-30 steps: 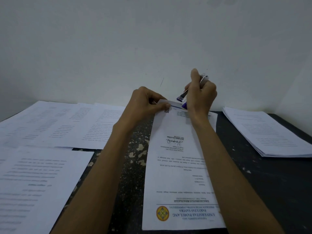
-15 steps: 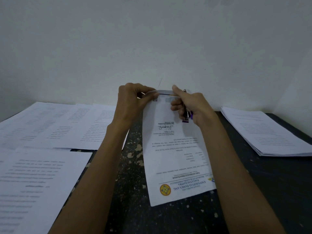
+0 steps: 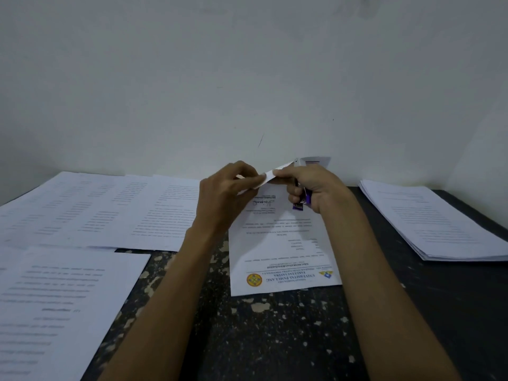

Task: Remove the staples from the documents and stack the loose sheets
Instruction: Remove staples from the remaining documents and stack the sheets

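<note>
Centrally, the document (image 3: 280, 243) is held over the dark table (image 3: 275, 339) with its far edge raised. That edge is pinched by the left hand (image 3: 222, 199) and by the right hand (image 3: 316, 188), in whose curled fingers a purple staple remover (image 3: 299, 206) is also gripped. A stack of sheets (image 3: 439, 221) is seen at far right, and spread pages (image 3: 110, 210) at left.

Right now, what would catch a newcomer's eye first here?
Dead centre, the left hand pinches the far edge of a letterhead document, while the right hand grips a purple tool. A neat paper stack lies at right; loose sheets spread at left.
</note>
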